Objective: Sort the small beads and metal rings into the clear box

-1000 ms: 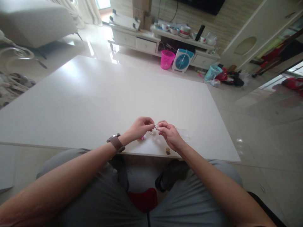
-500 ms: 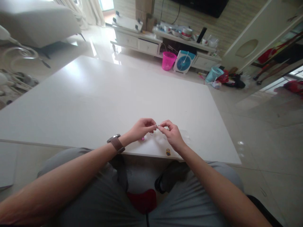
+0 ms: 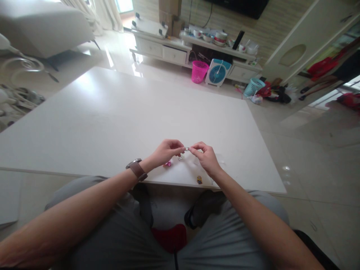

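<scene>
Just above the near edge of the white table, my left hand and my right hand meet. Both pinch a small silvery metal ring between thumb and forefinger, one from each side. Below the left fingers lie thin silvery rings, partly hidden. A small pink piece rests beside my left hand. Closer to the edge, under my right wrist, is a small yellow-and-blue cartoon figure charm. A clear plastic bag or sheet lies partly behind my right hand.
Beyond the table stand a pink basket, a blue box fan and a light-blue basket. A low cabinet holds bowls and dishes. Another person's legs show at the far right.
Both hands keep their pinch on the ring, with only a slight shift. More of the pink piece shows beside my left hand. The camera view has moved a little.
</scene>
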Available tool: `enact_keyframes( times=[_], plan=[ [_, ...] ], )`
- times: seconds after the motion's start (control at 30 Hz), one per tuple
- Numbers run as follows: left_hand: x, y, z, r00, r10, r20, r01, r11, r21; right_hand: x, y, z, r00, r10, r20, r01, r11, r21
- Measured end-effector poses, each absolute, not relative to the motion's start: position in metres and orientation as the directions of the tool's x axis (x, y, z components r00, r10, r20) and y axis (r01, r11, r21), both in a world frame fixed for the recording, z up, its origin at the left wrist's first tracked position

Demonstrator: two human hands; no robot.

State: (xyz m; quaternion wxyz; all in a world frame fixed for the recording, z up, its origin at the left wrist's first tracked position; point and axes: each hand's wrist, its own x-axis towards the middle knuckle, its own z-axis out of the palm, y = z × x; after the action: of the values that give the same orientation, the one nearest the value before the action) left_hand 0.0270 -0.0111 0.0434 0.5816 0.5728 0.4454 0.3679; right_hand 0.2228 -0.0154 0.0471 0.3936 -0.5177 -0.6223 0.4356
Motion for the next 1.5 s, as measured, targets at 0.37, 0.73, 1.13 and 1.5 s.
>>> enact_keyframes(
  times=[0.37, 0.73, 1.13, 1.5],
  plan=[
    [0.011, -0.007, 0.044, 0.411, 0.884, -0.223, 0.647, -0.111, 0.754, 0.232, -0.007, 0.054, -0.072, 0.997, 0.025, 0.311, 0.046, -0.949],
    [0.02, -0.009, 0.035, 0.436, 0.891, -0.127, 0.796, -0.316, 0.516, 0.237, -0.008, 0.07, -0.08, 0.994, 0.075, 0.337, 0.098, -0.936],
    [0.02, -0.012, 0.041, 0.439, 0.894, -0.086, 0.771, -0.326, 0.547, 0.276, 0.017, 0.049, -0.392, 0.92, -0.029, 0.886, 0.369, -0.28],
    [0.021, -0.015, 0.041, 0.47, 0.879, -0.075, 0.755, -0.357, 0.55, 0.251, 0.023, 0.048, -0.246, 0.952, -0.181, 0.969, 0.24, -0.056]
  ],
)
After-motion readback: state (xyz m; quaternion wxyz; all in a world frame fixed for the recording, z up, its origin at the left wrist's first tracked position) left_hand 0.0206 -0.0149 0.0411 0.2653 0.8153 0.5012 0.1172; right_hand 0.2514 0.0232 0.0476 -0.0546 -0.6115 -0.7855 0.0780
